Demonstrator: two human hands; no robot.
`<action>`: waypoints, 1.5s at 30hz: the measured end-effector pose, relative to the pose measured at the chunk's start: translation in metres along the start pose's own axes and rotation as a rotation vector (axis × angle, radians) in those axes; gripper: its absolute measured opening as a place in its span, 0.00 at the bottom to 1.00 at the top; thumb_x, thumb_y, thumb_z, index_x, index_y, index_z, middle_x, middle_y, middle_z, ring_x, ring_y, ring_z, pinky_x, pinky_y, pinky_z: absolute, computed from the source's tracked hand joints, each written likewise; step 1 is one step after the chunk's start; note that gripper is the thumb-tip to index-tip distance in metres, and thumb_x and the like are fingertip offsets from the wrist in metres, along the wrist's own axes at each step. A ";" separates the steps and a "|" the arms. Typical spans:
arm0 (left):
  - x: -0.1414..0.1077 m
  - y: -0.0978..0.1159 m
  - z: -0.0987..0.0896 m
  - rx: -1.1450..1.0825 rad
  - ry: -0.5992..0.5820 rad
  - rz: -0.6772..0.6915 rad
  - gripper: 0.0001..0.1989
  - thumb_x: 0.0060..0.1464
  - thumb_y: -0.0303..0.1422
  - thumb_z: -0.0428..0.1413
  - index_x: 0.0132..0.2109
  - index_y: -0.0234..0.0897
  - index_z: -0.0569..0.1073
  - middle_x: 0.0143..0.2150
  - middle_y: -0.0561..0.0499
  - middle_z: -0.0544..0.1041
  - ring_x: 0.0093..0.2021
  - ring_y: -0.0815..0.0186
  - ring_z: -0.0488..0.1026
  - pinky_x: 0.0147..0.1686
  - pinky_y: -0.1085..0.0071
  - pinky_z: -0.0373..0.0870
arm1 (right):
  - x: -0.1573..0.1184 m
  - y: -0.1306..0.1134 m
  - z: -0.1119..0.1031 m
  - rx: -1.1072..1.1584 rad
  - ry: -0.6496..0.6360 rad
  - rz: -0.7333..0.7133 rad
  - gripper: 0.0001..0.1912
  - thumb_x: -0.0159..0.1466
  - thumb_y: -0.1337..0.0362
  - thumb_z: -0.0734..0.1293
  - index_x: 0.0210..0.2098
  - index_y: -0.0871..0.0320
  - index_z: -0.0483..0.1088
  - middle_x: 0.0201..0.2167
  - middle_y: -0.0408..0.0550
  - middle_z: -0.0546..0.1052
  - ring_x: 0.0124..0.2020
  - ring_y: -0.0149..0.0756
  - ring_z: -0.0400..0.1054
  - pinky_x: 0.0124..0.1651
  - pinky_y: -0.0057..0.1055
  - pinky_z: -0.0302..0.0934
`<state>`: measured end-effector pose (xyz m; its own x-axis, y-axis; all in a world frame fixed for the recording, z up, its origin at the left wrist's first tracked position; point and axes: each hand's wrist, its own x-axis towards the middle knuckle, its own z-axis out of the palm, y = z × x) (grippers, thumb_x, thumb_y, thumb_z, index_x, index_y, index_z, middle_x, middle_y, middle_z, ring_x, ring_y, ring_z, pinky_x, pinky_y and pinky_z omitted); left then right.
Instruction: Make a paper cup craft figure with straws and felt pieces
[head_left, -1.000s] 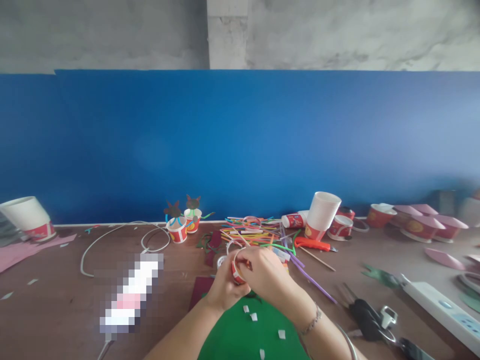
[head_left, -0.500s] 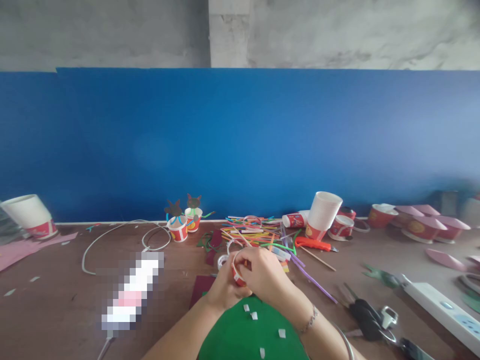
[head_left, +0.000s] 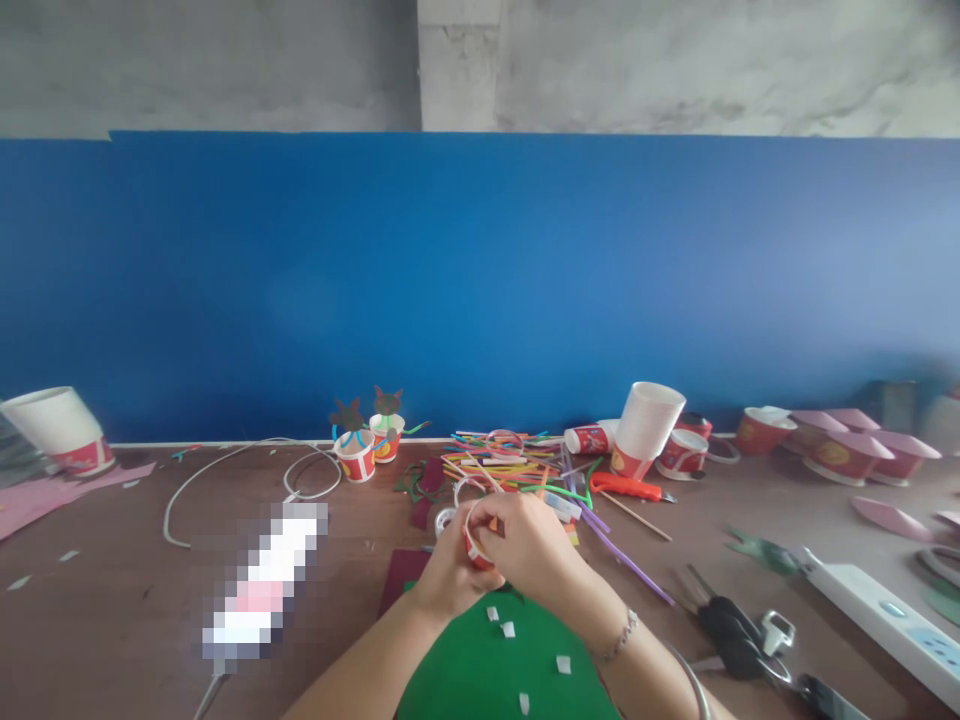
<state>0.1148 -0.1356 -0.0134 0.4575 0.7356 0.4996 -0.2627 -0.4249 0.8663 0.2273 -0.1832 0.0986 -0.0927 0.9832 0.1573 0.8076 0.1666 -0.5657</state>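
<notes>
A small red and white paper cup [head_left: 475, 553] is tilted between my hands, above the near edge of a green sheet. My left hand [head_left: 447, 570] is wrapped round its side. My right hand [head_left: 529, 545] is closed at the rim, its bent fingers reaching into the cup's mouth and pressing on the wall. Those fingertips are partly hidden, so anything small between them does not show. Below my wrists lies the green paper [head_left: 480, 670] with several small white tape bits on it. A tape roll [head_left: 444, 521] lies just beyond my left hand.
Behind my hands lie many coloured pipe cleaners [head_left: 495, 460]. Two cups with cat figures [head_left: 355, 456] stand left of them. On the right are stacked cups [head_left: 646, 430], an orange utility knife [head_left: 628, 487], keys [head_left: 727, 630] and a power strip [head_left: 885, 625]. A blue partition [head_left: 480, 280] stands behind.
My hands stay almost in place round the cup, with only a slight shift of my right fingers. A short orange strip now shows behind my right hand.
</notes>
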 end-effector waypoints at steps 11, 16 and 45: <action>-0.002 0.000 0.001 0.095 0.037 -0.062 0.25 0.40 0.28 0.62 0.46 0.36 0.63 0.40 0.50 0.73 0.38 0.63 0.70 0.38 0.69 0.67 | 0.003 0.011 0.009 0.110 -0.020 0.015 0.11 0.48 0.72 0.59 0.20 0.56 0.73 0.18 0.41 0.72 0.21 0.28 0.61 0.26 0.23 0.49; -0.001 0.006 0.002 0.291 0.102 -0.110 0.29 0.37 0.22 0.60 0.49 0.37 0.62 0.42 0.51 0.73 0.41 0.61 0.71 0.40 0.68 0.67 | 0.005 0.009 0.007 0.069 0.084 0.059 0.11 0.50 0.70 0.61 0.22 0.55 0.75 0.19 0.41 0.74 0.23 0.30 0.63 0.28 0.24 0.50; 0.002 0.011 0.000 0.486 0.042 -0.069 0.25 0.35 0.19 0.57 0.43 0.39 0.67 0.40 0.51 0.72 0.40 0.61 0.70 0.41 0.66 0.64 | 0.018 0.044 -0.002 0.611 -0.389 0.132 0.07 0.45 0.71 0.60 0.18 0.62 0.70 0.13 0.39 0.69 0.17 0.25 0.63 0.21 0.20 0.58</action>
<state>0.1129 -0.1390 -0.0033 0.4224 0.7870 0.4496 0.1982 -0.5643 0.8015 0.2625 -0.1580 0.0785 -0.3086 0.9345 -0.1774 0.3683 -0.0545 -0.9281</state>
